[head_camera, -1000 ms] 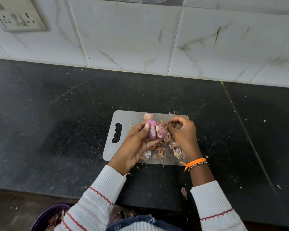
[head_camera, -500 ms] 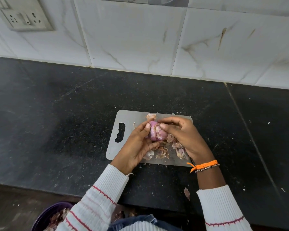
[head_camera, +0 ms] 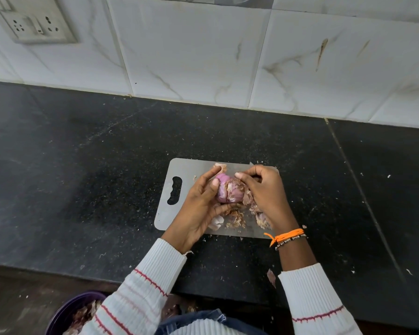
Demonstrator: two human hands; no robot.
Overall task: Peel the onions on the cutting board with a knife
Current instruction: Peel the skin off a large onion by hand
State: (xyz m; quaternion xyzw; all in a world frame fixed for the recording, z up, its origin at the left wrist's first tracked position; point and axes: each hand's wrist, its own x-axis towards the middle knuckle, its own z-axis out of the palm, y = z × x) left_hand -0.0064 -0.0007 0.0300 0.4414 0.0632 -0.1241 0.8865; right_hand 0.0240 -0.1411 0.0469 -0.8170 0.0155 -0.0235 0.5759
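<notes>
The purple bowl (head_camera: 65, 313) is cut off by the bottom edge.

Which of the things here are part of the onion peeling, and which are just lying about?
Part of the job: onion, held by left hand; right hand at its skin; cutting board; loose peels.

Just there: wall socket, purple bowl, orange wristband, black counter.
</notes>
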